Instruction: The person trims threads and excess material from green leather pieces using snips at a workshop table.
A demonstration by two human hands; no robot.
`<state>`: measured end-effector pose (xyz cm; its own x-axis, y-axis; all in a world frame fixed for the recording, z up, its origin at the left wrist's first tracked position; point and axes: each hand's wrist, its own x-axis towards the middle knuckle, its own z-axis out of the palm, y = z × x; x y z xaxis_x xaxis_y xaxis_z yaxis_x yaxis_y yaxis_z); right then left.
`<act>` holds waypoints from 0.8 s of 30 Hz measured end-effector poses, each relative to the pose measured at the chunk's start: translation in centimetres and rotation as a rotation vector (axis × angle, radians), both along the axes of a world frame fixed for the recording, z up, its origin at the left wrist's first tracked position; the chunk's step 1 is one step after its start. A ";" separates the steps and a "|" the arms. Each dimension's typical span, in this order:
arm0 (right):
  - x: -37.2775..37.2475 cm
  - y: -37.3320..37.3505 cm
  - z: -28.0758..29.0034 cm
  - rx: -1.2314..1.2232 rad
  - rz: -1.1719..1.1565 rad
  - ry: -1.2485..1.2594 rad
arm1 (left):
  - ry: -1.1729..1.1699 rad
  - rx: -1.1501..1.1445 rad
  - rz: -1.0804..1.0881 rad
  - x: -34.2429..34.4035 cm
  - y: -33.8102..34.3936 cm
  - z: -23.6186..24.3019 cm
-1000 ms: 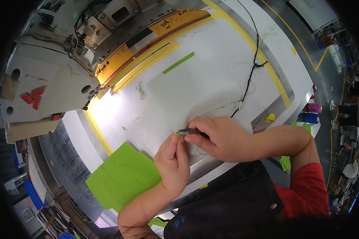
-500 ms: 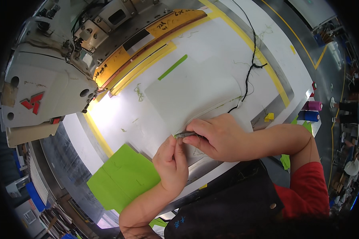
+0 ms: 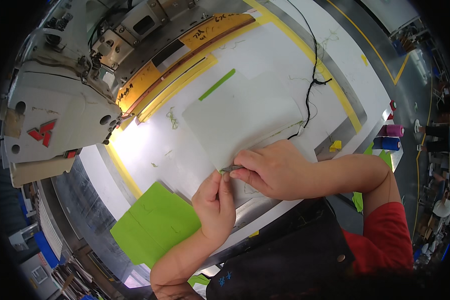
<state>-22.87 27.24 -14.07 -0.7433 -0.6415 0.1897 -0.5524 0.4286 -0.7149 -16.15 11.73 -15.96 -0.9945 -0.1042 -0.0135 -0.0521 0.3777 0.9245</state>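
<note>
A pale, whitish-green fabric panel (image 3: 240, 117) lies on the white work surface with one corner toward me. My left hand (image 3: 215, 207) pinches that near corner between thumb and fingertips. My right hand (image 3: 282, 172) is closed on a pair of small metal thread snips (image 3: 231, 169), whose tips meet the corner right at the left fingertips. Most of the snips' body is hidden inside the right hand. A bright green strip (image 3: 217, 85) shows at the panel's far edge. Beside my left forearm lies a green fabric piece (image 3: 157, 225).
A sewing machine head (image 3: 60, 115) stands at the left, near the panel. Yellow tape (image 3: 330, 85) borders the white surface. A black cord (image 3: 312, 90) runs down the right side. Thread spools, one blue (image 3: 387, 144) and one purple (image 3: 392, 131), are at the right. Loose threads (image 3: 172, 119) lie about.
The snips have turned slightly and their blades look closer together at the corner. Both hands stay nearly in place; the whole view has shifted a little.
</note>
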 end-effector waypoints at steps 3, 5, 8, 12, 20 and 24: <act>0.0 0.0 -0.1 -0.017 0.010 0.030 | 0.070 -0.010 0.046 -0.1 0.2 -0.3; 0.0 -0.1 -0.2 -0.032 0.018 0.056 | 0.073 0.102 0.099 -0.1 0.4 -0.3; 0.1 0.0 -0.2 0.025 -0.006 0.017 | 0.062 0.073 0.070 -0.1 0.2 -0.2; 0.0 0.0 -0.5 -0.007 0.009 0.026 | 0.066 0.064 0.059 -0.1 0.3 0.0; 0.1 -0.2 -0.1 -0.022 0.016 0.057 | 0.187 -0.108 0.036 -0.2 0.2 -0.2; -0.1 0.0 0.1 -0.006 0.030 0.062 | 0.160 -0.139 0.020 0.0 0.0 0.0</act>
<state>-22.93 27.20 -13.93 -0.7102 -0.6625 0.2383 -0.6083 0.4070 -0.6814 -16.13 11.74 -15.91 -0.9805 -0.1137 0.1605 0.0826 0.5026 0.8606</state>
